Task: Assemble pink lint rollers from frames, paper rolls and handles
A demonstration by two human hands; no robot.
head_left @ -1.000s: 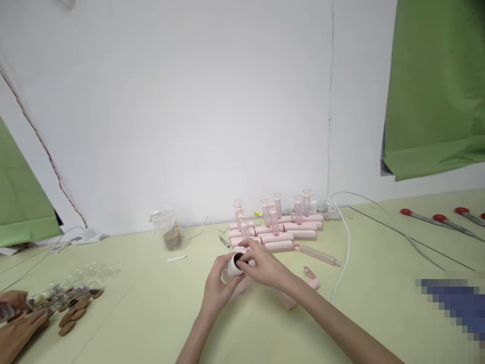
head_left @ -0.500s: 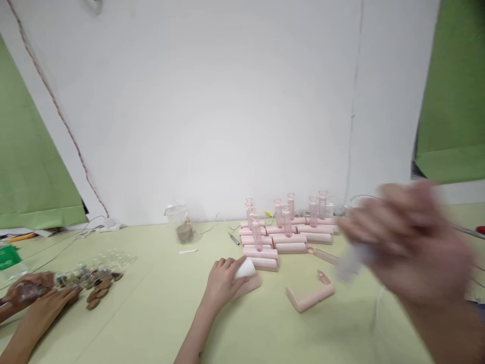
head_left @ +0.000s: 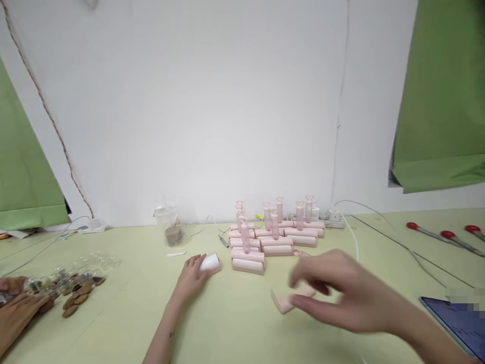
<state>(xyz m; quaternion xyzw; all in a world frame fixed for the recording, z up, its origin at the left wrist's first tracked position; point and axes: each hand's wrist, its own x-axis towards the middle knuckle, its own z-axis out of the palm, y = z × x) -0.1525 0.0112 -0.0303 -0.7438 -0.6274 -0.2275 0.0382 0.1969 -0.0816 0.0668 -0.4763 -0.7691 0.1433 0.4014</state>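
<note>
My left hand is closed around a white roll lying on the table; a little pink shows along its lower edge. Over a pink angled frame, my right hand hovers with thumb and fingers apart and nothing visible between them. The hand partly hides the frame, and I cannot tell whether the thumb touches it. Behind them, pink lint rollers with white rolls lie in rows. Several clear pink tubes with loop tops stand upright on them. A small pink round-ended piece lies near the rows.
At the left are another person's hands, clear beads and brown discs. A plastic bag and a pen lie further back. On the right are red-ended tools, cables and a phone.
My right hand has come down and inward to the pink frame; the blurred whitish thing in it no longer shows. My left hand stays on the white roll. The view has turned slightly right.
</note>
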